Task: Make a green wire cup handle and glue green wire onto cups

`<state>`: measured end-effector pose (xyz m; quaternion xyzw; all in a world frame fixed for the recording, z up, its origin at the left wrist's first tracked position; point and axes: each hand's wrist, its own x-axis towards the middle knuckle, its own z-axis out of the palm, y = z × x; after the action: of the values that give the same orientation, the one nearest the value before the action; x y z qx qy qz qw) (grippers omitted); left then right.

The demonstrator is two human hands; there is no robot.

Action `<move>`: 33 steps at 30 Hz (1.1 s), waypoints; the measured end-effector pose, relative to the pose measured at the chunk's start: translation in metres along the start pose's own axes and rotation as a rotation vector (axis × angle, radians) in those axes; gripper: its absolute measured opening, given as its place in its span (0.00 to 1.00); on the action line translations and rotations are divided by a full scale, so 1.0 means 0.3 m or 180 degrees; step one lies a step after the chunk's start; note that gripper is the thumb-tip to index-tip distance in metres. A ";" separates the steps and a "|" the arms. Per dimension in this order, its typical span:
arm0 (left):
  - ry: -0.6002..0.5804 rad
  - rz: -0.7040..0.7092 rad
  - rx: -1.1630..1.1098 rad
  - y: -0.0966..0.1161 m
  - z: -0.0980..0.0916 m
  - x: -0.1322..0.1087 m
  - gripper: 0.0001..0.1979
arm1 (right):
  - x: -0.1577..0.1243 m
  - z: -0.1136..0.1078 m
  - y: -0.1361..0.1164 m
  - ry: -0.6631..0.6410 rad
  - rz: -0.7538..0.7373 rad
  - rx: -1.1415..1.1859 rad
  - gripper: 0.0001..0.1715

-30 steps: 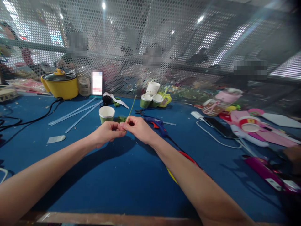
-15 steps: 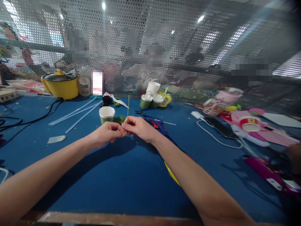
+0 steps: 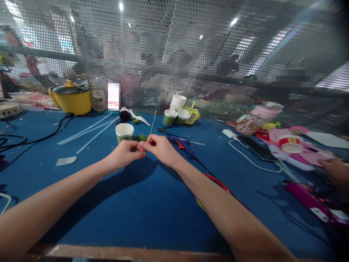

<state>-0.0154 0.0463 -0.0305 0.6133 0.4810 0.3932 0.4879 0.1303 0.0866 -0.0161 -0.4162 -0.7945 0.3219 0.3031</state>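
Thin and green, a stem rises at a slight tilt from the fingertips of my right hand, which pinches it low down. My left hand is closed too, its fingertips meeting the right ones at the stem's lower end; that end is hidden between them. Just behind my left hand stands a white-rimmed green paper cup. A bundle of green strands lies behind the fingers. To the right of my right hand lies a blue glue gun with a red trigger.
Behind are pliers, green cups and a black spool. Glue sticks lie left, near a yellow pot. On the right are a phone, a purple tool and another person's hand.
The green stem's top has tilted to the right. My right hand has shifted slightly, and more of the glue gun shows. The other person's hand has come further into view.
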 end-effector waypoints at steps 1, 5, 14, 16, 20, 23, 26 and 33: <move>-0.0002 -0.0013 -0.0034 0.002 0.001 -0.001 0.09 | 0.000 0.001 0.000 0.0033 0.0001 -0.0002 0.20; -0.0086 -0.0272 -0.0358 0.008 0.002 0.000 0.10 | -0.002 0.005 0.000 -0.0104 -0.0011 0.0378 0.20; -0.0259 -0.0502 -0.0754 0.016 -0.013 0.004 0.09 | 0.002 -0.007 0.012 -0.0528 0.0045 0.0884 0.17; -0.0263 -0.0506 -0.0662 0.020 -0.017 0.003 0.08 | 0.001 -0.009 0.009 -0.0402 0.0080 0.0699 0.17; -0.0255 -0.0498 -0.0461 0.025 -0.021 -0.001 0.09 | -0.004 -0.010 -0.003 -0.0232 0.0090 0.0457 0.18; -0.0224 -0.0429 -0.0322 0.022 -0.021 -0.001 0.09 | -0.006 -0.008 -0.007 -0.0182 0.0049 0.0389 0.18; -0.0239 -0.0401 -0.0238 0.021 -0.021 0.000 0.10 | -0.004 -0.004 -0.004 -0.0070 -0.0030 0.0356 0.18; -0.0300 -0.0403 -0.0153 0.039 -0.023 -0.007 0.10 | 0.003 -0.004 0.003 -0.0025 -0.0042 0.0182 0.17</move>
<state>-0.0201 0.0451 -0.0177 0.5876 0.4857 0.3436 0.5484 0.1313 0.0881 -0.0158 -0.4009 -0.7889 0.3441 0.3138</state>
